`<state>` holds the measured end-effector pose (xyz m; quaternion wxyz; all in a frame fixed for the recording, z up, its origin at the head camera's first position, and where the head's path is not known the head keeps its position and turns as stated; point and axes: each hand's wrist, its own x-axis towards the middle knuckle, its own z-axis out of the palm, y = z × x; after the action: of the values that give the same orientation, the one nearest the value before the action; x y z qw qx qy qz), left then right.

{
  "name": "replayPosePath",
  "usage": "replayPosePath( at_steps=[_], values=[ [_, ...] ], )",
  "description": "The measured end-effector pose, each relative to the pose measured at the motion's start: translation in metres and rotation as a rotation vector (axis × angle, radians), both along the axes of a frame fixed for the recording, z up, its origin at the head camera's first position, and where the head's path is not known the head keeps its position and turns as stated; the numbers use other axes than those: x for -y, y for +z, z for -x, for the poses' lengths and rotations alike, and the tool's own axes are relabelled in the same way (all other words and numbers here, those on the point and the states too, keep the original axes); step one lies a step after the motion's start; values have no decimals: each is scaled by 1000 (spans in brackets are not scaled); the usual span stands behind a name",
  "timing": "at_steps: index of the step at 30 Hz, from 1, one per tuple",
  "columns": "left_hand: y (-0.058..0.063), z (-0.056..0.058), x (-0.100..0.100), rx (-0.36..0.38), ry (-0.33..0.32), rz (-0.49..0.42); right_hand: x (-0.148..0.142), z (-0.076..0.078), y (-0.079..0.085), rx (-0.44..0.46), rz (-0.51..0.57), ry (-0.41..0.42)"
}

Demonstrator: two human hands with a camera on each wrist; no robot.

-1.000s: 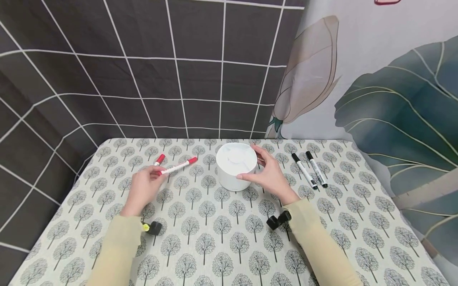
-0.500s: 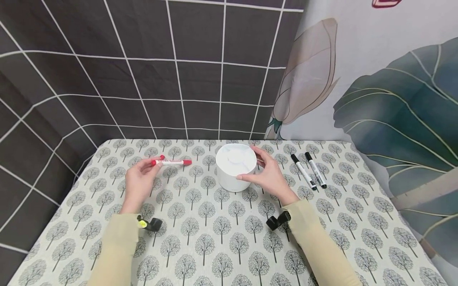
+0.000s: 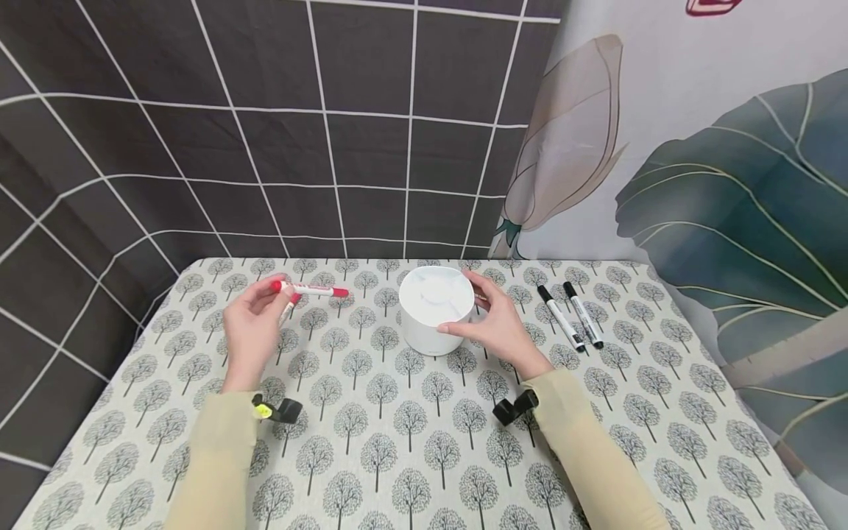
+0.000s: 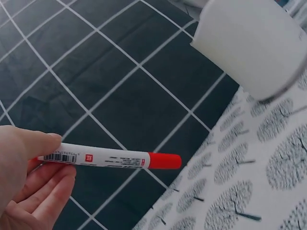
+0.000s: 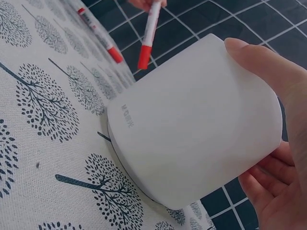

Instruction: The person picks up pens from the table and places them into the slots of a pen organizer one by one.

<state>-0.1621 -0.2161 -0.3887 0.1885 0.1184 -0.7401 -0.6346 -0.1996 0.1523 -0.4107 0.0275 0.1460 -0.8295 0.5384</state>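
Observation:
My left hand (image 3: 254, 324) pinches a red-capped white marker (image 3: 311, 289) by one end, between thumb and fingers. The marker lies nearly level, its red cap pointing toward the holder, as the left wrist view also shows with a barcode on the marker's barrel (image 4: 105, 156). A second red marker (image 5: 100, 36) rests on the cloth below, partly hidden in the head view behind the left hand. My right hand (image 3: 493, 324) grips the round white pen holder (image 3: 427, 331) at its right side, thumb at the near rim and fingers behind. White dividers split the holder's inside.
Two black-capped white markers (image 3: 562, 318) lie side by side to the right of the holder. A tree-patterned cloth (image 3: 377, 456) covers the table. Behind its far edge hangs a dark gridded curtain (image 3: 371, 147), with a floral one (image 3: 695, 184) at the right.
My left hand has raised the red marker and drawn it back and slightly left, turning it from slanted to nearly level. The right hand and the holder have stayed in place.

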Motion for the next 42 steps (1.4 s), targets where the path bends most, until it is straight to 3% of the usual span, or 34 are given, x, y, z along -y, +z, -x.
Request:
replayPosePath(
  at_steps=[14, 25, 34, 42],
  values=[
    [23, 1, -19, -256, 64, -113, 0, 1, -1, 9, 3, 5],
    [38, 3, -35, -408, 29, -183, 0, 1, 0, 3, 12, 11],
    [48, 3, -45, -451, 0, -172, 0, 0, 0, 23, 16, 9],
    [56, 4, -60, -492, -58, -217, 0, -1, 3, 31, 10, 4]
  ],
)
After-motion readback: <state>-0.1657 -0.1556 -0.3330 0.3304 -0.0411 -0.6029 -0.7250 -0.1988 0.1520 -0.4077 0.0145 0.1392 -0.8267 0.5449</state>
